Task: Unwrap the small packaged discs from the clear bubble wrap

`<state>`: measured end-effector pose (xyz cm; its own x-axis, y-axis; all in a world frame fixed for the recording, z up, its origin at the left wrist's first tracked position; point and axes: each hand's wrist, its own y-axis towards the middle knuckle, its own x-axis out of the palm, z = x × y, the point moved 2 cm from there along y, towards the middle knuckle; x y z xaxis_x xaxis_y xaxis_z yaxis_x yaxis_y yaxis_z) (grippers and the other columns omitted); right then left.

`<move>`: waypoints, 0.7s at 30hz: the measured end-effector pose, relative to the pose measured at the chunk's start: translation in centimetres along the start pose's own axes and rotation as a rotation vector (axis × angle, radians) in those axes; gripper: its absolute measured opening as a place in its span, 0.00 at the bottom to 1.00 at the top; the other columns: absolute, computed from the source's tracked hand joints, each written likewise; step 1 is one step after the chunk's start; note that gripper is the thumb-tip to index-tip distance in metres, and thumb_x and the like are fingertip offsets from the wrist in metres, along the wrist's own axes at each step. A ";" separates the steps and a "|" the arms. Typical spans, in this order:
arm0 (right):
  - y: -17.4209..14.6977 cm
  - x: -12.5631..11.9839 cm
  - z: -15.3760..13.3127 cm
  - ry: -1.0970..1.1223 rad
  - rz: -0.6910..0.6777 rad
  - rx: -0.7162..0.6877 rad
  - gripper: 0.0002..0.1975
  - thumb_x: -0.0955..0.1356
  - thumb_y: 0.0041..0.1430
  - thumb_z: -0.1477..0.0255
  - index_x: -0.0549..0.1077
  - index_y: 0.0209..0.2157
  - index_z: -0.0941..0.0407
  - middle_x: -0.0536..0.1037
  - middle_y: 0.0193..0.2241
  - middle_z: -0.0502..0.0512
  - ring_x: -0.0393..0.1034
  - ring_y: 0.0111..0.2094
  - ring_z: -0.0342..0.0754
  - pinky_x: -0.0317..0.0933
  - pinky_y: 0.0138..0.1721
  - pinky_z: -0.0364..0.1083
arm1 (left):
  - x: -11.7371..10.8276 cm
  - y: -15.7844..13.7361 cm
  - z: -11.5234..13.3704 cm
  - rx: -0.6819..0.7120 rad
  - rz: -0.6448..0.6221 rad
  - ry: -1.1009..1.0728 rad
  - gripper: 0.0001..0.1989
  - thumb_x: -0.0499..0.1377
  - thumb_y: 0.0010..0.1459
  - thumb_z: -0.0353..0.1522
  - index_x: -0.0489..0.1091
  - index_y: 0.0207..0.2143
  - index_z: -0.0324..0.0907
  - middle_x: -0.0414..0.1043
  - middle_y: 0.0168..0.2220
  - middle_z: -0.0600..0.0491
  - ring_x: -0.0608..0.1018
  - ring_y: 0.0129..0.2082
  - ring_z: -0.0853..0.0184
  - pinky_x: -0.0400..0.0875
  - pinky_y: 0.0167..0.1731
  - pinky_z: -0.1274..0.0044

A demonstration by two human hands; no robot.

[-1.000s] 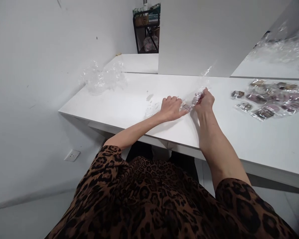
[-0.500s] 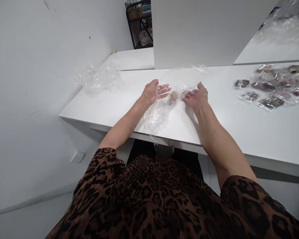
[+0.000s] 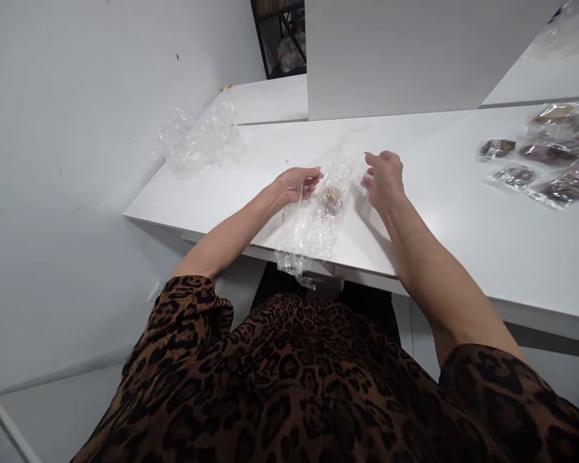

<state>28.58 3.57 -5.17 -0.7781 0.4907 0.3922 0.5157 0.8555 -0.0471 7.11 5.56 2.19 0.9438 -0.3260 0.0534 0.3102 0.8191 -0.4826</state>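
Note:
A small tan and pinkish item (image 3: 333, 198), its kind too small to tell, lies on a crumpled sheet of clear plastic wrap (image 3: 313, 233) on the white table. The near end of the wrap hangs over the table's front edge. To the left of the item, my left hand (image 3: 299, 184) pinches the side of the wrap between thumb and fingers. My right hand (image 3: 385, 181) is raised to the right of the item, fingers bent and apart, with nothing visible in them. The wrap's far edge is hard to make out against the white surface.
Another heap of clear plastic wrap (image 3: 195, 145) sits at the table's left end by the wall. Several wrapped dark and pinkish pieces (image 3: 554, 153) lie at the right. An upright white panel (image 3: 395, 58) stands behind the white table (image 3: 444, 212).
Both hands have turned from palms up to palms down or inward. My left hand has closed on the wrap; my right has come off it. The item now shows more plainly, and the view has shifted slightly.

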 end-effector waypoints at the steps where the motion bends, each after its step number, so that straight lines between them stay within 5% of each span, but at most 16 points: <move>1: -0.5 0.1 -0.4 -0.105 -0.009 -0.022 0.19 0.74 0.58 0.58 0.69 0.43 0.52 0.71 0.46 0.56 0.70 0.44 0.49 0.70 0.37 0.49 | 0.1 -0.2 0.2 0.011 0.006 -0.015 0.08 0.67 0.61 0.34 0.73 0.33 0.39 0.74 0.31 0.47 0.78 0.35 0.64 0.76 0.40 0.70; 6: -3.8 1.7 -1.9 -0.439 -0.238 -0.101 0.32 0.74 0.53 0.46 0.67 0.53 0.47 0.66 0.58 0.60 0.63 0.60 0.63 0.71 0.48 0.62 | 0.9 -0.6 1.3 0.052 -0.007 -0.116 0.09 0.63 0.63 0.38 0.71 0.39 0.42 0.78 0.43 0.43 0.82 0.47 0.56 0.77 0.48 0.66; 11: -4.3 1.8 -1.7 -0.479 -0.366 -0.125 0.40 0.78 0.46 0.59 0.63 0.59 0.46 0.62 0.62 0.61 0.60 0.63 0.67 0.69 0.52 0.66 | 1.9 -1.2 3.5 0.140 -0.006 -0.193 0.09 0.60 0.65 0.38 0.69 0.41 0.41 0.78 0.45 0.42 0.82 0.49 0.55 0.77 0.47 0.67; 16: -1.9 0.3 -0.5 -0.457 -0.244 -0.001 0.32 0.73 0.41 0.74 0.66 0.51 0.48 0.65 0.56 0.62 0.67 0.54 0.63 0.72 0.44 0.63 | 1.1 -1.5 5.2 0.194 0.094 -0.194 0.09 0.59 0.67 0.38 0.68 0.40 0.41 0.76 0.41 0.44 0.82 0.43 0.60 0.76 0.40 0.72; 21: -0.8 -0.6 -0.3 -0.527 -0.126 -0.046 0.23 0.69 0.39 0.77 0.67 0.42 0.51 0.66 0.50 0.58 0.68 0.49 0.57 0.69 0.47 0.62 | -1.2 0.0 2.9 0.099 0.164 -0.088 0.13 0.70 0.56 0.36 0.71 0.37 0.40 0.74 0.38 0.42 0.80 0.39 0.58 0.72 0.32 0.74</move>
<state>28.80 2.53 -5.07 -0.9033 0.4113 -0.1220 0.4127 0.9107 0.0151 6.32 7.31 4.72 0.9876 -0.1454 0.0599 0.1572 0.9015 -0.4031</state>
